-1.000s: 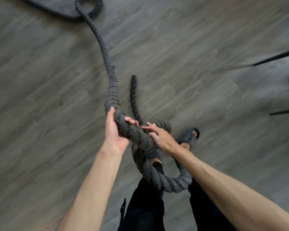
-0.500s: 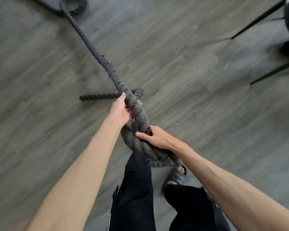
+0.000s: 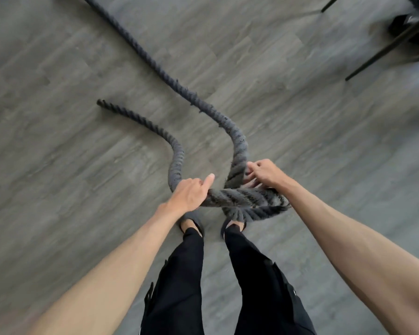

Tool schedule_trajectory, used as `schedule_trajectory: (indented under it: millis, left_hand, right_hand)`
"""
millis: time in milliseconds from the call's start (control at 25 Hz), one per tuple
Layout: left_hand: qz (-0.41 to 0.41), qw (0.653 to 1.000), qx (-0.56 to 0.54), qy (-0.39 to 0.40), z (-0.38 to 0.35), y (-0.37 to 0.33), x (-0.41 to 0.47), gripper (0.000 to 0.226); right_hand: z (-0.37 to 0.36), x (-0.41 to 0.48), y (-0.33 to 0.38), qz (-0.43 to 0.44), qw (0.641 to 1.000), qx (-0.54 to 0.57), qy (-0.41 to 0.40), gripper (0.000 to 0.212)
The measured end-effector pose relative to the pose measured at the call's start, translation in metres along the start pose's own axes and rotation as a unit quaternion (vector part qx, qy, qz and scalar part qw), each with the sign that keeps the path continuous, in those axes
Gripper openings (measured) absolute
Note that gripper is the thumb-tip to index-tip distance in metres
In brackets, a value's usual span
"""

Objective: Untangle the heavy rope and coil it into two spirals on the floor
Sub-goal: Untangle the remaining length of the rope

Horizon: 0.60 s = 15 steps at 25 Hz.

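So the heavy rope is held just above the feet, nowhere near coiled. One loop is bunched between the two hands and the rest is trailed out over the grey wood-look floor.

The left hand is wrapped round the strand on the left side of the loop, grip clamped on it, with the index finger left sticking out straight. The right hand is curled round the strand that comes down from the upper left, its grip closed on the rope too, right where two strands are crossed.

From the left hand a shorter stretch is curved away up and left. Its cut end is laid on the floor, well apart from the long run, which is carried off past the top edge.

Under the loop, black trousers and dark slides are seen, partly covered by the rope. In the top right corner thin black legs of some furniture are planted on the floor beside a dark blurred object — what it is can't be told. Both are well apart from the rope.
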<state>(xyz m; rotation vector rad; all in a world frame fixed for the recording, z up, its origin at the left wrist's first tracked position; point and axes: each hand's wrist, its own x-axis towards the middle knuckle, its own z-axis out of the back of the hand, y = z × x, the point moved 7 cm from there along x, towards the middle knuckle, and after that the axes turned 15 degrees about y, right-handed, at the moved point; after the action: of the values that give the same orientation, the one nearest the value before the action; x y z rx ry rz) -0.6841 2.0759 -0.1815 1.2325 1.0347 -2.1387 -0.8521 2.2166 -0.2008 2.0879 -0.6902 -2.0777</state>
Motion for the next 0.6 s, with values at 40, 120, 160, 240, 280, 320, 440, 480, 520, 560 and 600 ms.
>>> schedule_trajectory:
  millis: [40,120,160,240,280,320,440,480,520,560,600]
  left_hand:
    - [0.002,0.999,-0.039,-0.014,-0.017,-0.002,-0.004,0.063]
    - [0.024,0.992,-0.127,-0.009,-0.048,-0.003,-0.010,0.073]
    - [0.040,0.985,-0.169,0.001,-0.062,-0.001,-0.012,0.073]
    - [0.094,0.961,-0.261,0.004,-0.084,0.010,-0.017,0.070]
    - [0.136,0.941,-0.309,-0.004,-0.098,0.022,-0.023,0.069]
    - [0.168,0.918,-0.359,-0.008,-0.111,0.030,-0.028,0.070]
    - [0.116,0.829,-0.547,-0.022,-0.147,0.028,-0.037,0.061]
    - [0.084,0.782,-0.617,-0.014,-0.156,0.021,-0.039,0.055]
    - [0.060,0.736,-0.675,-0.007,-0.164,0.018,-0.040,0.047]
    - [0.044,0.694,-0.718,0.002,-0.170,0.019,-0.042,0.037]
    - [0.041,0.657,-0.753,0.010,-0.174,0.024,-0.045,0.027]
  right_hand:
    - [-0.007,0.002,-0.006,0.001,1.000,0.006,-0.016,0.037]
    - [-0.017,0.002,-0.015,-0.011,0.991,-0.057,-0.117,0.035]
    - [-0.022,-0.003,-0.022,-0.037,0.976,-0.109,-0.186,0.034]
    - [-0.044,-0.009,-0.044,-0.129,0.949,-0.108,-0.265,0.044]
    - [-0.063,-0.007,-0.059,-0.174,0.950,-0.051,-0.256,0.050]
    - [-0.086,-0.002,-0.071,-0.189,0.955,0.029,-0.227,0.051]
    - [-0.161,0.011,-0.080,-0.106,0.901,0.404,-0.116,0.023]
    - [-0.174,0.014,-0.072,-0.050,0.853,0.507,-0.110,0.034]
    - [-0.177,0.018,-0.062,-0.001,0.832,0.544,-0.114,0.046]
    - [-0.174,0.018,-0.052,0.036,0.841,0.526,-0.122,0.057]
    - [-0.168,0.013,-0.041,0.051,0.882,0.449,-0.134,0.061]
